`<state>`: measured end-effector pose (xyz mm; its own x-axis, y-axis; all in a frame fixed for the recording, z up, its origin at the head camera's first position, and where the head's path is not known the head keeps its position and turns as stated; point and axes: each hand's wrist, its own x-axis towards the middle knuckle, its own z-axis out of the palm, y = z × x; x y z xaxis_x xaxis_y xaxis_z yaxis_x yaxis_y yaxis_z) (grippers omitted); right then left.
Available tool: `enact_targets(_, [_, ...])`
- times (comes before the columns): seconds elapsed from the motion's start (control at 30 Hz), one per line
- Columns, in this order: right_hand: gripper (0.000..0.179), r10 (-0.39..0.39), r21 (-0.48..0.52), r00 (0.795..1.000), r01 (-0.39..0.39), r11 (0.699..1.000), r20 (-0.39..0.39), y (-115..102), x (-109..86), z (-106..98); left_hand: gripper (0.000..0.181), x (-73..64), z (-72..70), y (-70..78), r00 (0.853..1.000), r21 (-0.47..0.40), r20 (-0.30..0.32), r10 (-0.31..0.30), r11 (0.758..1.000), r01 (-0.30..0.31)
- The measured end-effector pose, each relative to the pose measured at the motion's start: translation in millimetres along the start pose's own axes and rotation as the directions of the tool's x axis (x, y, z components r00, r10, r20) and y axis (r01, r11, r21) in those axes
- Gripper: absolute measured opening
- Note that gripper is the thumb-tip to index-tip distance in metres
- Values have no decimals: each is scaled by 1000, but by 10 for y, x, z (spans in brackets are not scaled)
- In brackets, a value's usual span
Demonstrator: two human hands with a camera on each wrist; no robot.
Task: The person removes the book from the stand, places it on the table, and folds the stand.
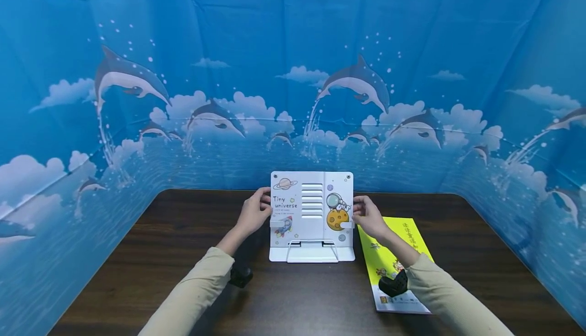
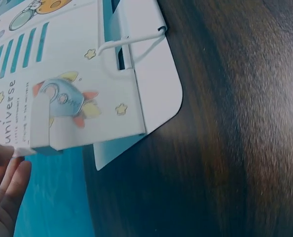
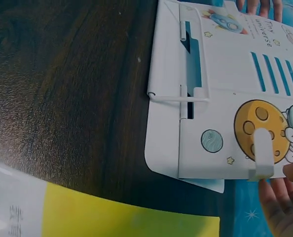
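My left hand: I pinch the left edge of the "Tiny universe" book stand with this hand (image 1: pixel 254 211), thumb in front, fingers behind.
My right hand: I pinch the opposite edge the same way with this one (image 1: pixel 370 219).
Page clips: the left clip (image 1: pixel 276 224) sits just beside my left thumb, the right clip (image 1: pixel 347 225) just beside my right; they look like small folded tabs that could swivel or bend, so I'd rather not lift by them.
Book stand: between my two hands, its printed panel (image 1: pixel 311 230) raised and facing me. I judge it thin, stiff, probably coated metal: light enough to carry, smooth enough to slide a little under dry fingers, hardly fragile, though the paint could scratch.
Where to hold: the plain side edges, where my fingers are, seem best; the vent slots (image 1: pixel 312 200) between my hands may have thin rims.
Wire page rest: below and between my hands, this bent rod (image 3: pixel 176 99) looks hinged and liable to flop.
Base plate: lower than both hands, this white foot (image 1: pixel 276 254) seems to rest on the wooden table (image 1: pixel 320 300).
Yellow-covered book: below my right hand and forearm, this one (image 1: pixel 384 254) lies flat, apart from the stand.
Dolphin backdrop: beyond both hands, the blue cloth (image 1: pixel 293 97) hangs.
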<state>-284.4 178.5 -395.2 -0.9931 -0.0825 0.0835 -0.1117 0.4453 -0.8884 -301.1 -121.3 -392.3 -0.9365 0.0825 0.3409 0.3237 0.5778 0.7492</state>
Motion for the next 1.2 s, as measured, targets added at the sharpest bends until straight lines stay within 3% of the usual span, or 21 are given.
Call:
enact_targets(0.3, [36, -38, -37, 990, 34, 999, -139, 109, 53, 81, 51, 15, 99, -26, 1000, 4, -20, 9, 1000, -9])
enact_targets(0.47, [34, -64, -60, 982, 55, 997, -175, 153, 52, 96, 51, 11, 119, -23, 1000, -9, -12, 1, 1000, -1])
enact_targets(0.8, [33, -66, -43, 983, 59, 997, -173, 156, 139, 160, 49, -38, 41, -42, 999, -28, -41, 23, 999, -25])
enact_targets(1.2, [25, -58, -65, 990, 50, 997, -132, 87, 200, 196, 45, -271, -41, -11, 997, -32, -66, 44, 998, -46])
